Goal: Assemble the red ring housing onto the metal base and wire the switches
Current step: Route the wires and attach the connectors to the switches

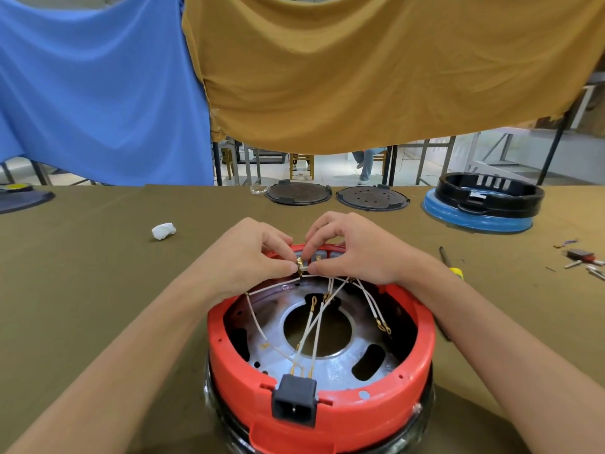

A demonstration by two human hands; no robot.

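The red ring housing sits on the metal base near the table's front edge, with a black power socket clipped into its near wall. Several white wires with brass terminals cross the inside. At the ring's far wall, my left hand and my right hand meet over the switches. Both pinch a brass wire terminal between thumb and fingertips. The switch behind my fingers is mostly hidden.
Two dark round plates lie at the table's far edge. A black ring on a blue base stands far right. A screwdriver, small loose parts and a crumpled white tissue lie on the olive cloth.
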